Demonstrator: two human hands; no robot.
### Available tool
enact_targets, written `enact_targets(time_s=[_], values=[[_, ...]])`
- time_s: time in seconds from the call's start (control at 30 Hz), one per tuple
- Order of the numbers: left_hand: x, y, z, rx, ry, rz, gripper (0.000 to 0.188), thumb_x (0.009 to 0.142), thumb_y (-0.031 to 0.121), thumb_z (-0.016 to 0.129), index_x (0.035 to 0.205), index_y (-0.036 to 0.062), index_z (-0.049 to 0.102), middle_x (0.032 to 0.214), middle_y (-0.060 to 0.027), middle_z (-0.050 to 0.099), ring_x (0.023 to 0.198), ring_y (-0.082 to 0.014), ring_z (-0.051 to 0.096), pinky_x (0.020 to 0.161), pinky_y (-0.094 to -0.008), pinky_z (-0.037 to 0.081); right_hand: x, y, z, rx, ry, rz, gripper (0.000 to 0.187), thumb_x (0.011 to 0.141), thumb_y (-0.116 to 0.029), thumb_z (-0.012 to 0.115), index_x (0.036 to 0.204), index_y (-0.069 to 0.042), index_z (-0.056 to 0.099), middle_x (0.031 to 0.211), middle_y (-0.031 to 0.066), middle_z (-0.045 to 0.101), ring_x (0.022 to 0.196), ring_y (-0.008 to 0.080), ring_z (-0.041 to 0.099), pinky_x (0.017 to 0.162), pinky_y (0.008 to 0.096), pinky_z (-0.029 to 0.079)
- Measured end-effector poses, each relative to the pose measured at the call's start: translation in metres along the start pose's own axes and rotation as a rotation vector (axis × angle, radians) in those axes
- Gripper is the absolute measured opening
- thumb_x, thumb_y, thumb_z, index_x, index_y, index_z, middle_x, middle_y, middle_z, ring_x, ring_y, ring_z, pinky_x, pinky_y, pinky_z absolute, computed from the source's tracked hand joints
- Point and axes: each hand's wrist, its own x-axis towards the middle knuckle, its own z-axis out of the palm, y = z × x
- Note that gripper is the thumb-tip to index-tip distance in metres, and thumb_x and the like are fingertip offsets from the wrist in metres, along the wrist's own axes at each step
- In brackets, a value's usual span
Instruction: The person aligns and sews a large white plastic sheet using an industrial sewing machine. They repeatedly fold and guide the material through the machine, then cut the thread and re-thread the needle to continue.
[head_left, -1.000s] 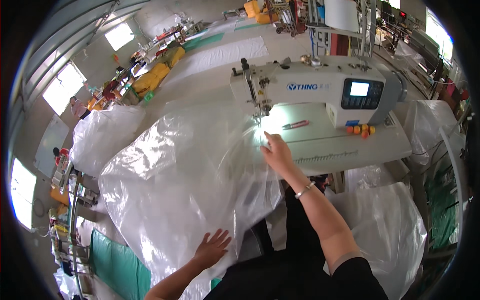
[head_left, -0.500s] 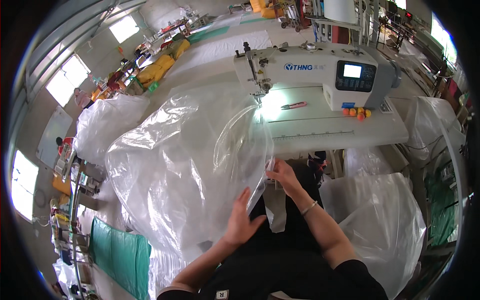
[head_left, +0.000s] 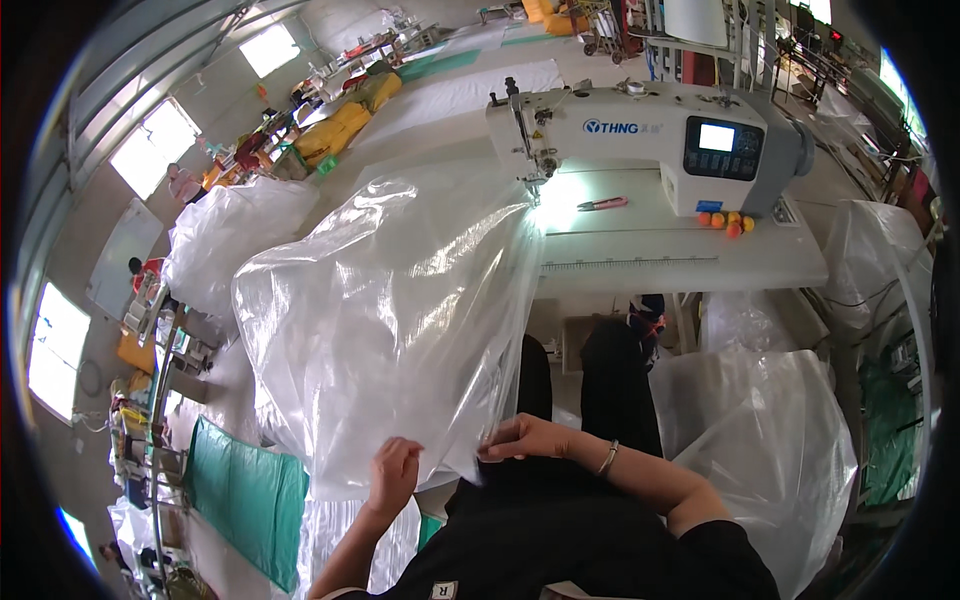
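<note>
A large clear plastic sheet lies in shiny folds over the left of the sewing table, its right edge drawn taut from the needle area toward me. My right hand is closed, pinching that edge at its near corner above my lap. Further left, my left hand is raised against the near part of the sheet, fingers curled together; whatever is between them is hidden. The white sewing machine stands beyond, its lamp lit beside the needle and presser foot, which are over the sheet's far end.
Pink-handled thread snips and several small orange and yellow balls lie on the machine bed. More clear plastic is heaped at my right, another bundle at far left. A green sheet hangs at lower left.
My right hand has drawn the sheet's edge toward me and left, straightening it. My left hand has moved left, its spread fingers now curled. The view has shifted slightly.
</note>
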Motion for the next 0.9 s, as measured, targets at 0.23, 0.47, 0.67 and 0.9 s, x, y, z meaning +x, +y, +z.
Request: enact_targets(time_s=[0.23, 0.47, 0.67, 0.9], values=[[0.091, 0.115, 0.037, 0.040, 0.283, 0.222, 0.041, 0.072, 0.008, 0.073, 0.107, 0.0030, 0.052, 0.100, -0.0140, 0.059, 0.093, -0.0329, 0.058, 0.078, -0.0408, 0.047, -0.016, -0.003, 0.027, -0.187, 0.098, -0.292, 0.028, 0.092, -0.022, 0.064, 0.109, 0.000, 0.068, 0.096, 0.0063, 0.071, 0.073, 0.0112, 0.059, 0.066, 0.0279, 0.048], [0.116, 0.068, 0.078, 0.305, 0.158, 0.147, 0.038, 0.070, 0.007, 0.071, 0.103, 0.0056, 0.052, 0.097, -0.0091, 0.060, 0.093, -0.0292, 0.058, 0.078, -0.0425, 0.045, -0.028, 0.012, 0.032, -0.419, 0.155, -0.311, 0.022, 0.089, -0.016, 0.066, 0.106, -0.002, 0.068, 0.090, 0.0110, 0.071, 0.078, 0.0116, 0.063, 0.071, 0.0271, 0.049], [0.097, 0.072, 0.063, 0.027, 0.093, 0.118, 0.047, 0.071, 0.006, 0.069, 0.114, 0.0028, 0.050, 0.112, -0.0169, 0.056, 0.106, -0.0362, 0.053, 0.089, -0.0450, 0.043, -0.047, -0.011, 0.029, -0.257, 0.054, -0.294, 0.024, 0.091, -0.020, 0.065, 0.106, -0.002, 0.068, 0.095, 0.0087, 0.072, 0.082, 0.0142, 0.066, 0.073, 0.0274, 0.050], [0.028, -0.049, 0.076, 0.377, -0.232, 0.176, 0.065, 0.072, 0.005, 0.063, 0.133, 0.0023, 0.042, 0.135, -0.0199, 0.045, 0.127, -0.0398, 0.041, 0.106, -0.0448, 0.035, -0.047, -0.001, 0.027, -0.287, -0.036, -0.134, 0.026, 0.091, -0.022, 0.065, 0.101, 0.001, 0.068, 0.095, 0.0067, 0.071, 0.083, 0.0084, 0.062, 0.075, 0.0274, 0.047]])
